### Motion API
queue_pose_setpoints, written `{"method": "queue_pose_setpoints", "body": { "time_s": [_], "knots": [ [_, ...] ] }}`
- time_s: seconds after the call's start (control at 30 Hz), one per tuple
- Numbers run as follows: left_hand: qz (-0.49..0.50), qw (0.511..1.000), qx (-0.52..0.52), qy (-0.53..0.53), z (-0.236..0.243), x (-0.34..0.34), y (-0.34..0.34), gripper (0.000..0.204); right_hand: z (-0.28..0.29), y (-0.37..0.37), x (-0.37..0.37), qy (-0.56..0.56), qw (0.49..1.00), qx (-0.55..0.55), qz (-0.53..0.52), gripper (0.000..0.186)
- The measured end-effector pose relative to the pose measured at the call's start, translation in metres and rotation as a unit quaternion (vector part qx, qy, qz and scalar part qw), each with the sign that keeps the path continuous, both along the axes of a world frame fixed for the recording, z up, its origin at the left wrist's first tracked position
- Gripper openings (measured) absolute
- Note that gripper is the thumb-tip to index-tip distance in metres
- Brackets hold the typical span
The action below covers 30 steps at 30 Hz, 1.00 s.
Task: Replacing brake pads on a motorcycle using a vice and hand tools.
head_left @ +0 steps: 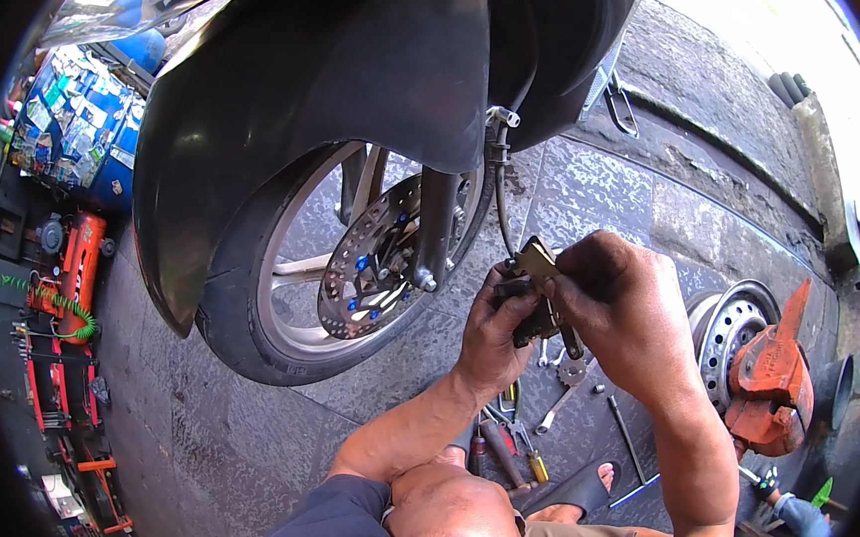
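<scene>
My left hand (499, 324) is closed round a dark brake caliper (526, 330), which hangs on a black brake hose (503, 203) coming down from the scooter. With thumb and fingers, my right hand (616, 290) pinches a flat brass-coloured plate (537, 261), which looks like a brake pad, against the caliper's top. Whether the plate is seated inside is hidden by my fingers. Left of my hands stands the front wheel (285, 329), with a drilled brake disc (348, 309) and a fork leg (435, 230). A large dark fender (318, 87) covers it above.
Pliers, screwdrivers and a ratchet-like wrench (565, 395) lie on the floor below my hands. At the right are a bare steel rim (729, 332) and an orange vise (772, 379). An orange compressor tank (82, 258) and red tool racks (49, 380) line the left.
</scene>
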<state>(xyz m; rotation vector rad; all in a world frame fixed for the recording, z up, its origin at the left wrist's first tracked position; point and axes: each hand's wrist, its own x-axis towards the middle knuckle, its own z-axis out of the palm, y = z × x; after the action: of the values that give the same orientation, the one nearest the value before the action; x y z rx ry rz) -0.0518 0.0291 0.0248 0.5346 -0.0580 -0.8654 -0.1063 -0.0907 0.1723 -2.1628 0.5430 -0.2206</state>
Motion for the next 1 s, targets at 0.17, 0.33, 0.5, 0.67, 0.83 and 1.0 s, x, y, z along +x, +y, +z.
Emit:
{"method": "queue_pose_setpoints", "body": {
  "time_s": [0.17,0.33,0.5,0.67,0.83,1.0],
  "knots": [
    [-0.012,0.999,-0.036,0.034,0.0,0.0,0.002,0.035,0.006,0.002,0.002,0.016,0.994,0.112,-0.004,0.014],
    [-0.025,0.997,-0.044,0.06,0.001,0.0,0.005,0.033,0.005,-0.001,0.008,0.013,0.995,0.086,0.037,0.015],
    [-0.043,0.97,-0.212,0.115,-0.014,0.001,0.008,0.036,0.007,-0.001,0.012,0.015,0.993,-0.039,0.113,0.016],
    [-0.052,0.974,-0.135,0.176,-0.01,0.003,0.013,0.038,0.017,0.004,0.013,0.034,0.991,-0.073,0.111,0.019],
    [-0.03,0.981,-0.126,0.142,-0.015,0.001,0.006,0.039,0.012,0.004,0.015,0.017,0.987,-0.117,0.112,0.02],
    [-0.057,0.973,-0.147,0.171,0.002,0.003,0.009,0.044,0.021,0.006,0.019,0.079,0.973,-0.163,0.142,0.025]
  ]
}}
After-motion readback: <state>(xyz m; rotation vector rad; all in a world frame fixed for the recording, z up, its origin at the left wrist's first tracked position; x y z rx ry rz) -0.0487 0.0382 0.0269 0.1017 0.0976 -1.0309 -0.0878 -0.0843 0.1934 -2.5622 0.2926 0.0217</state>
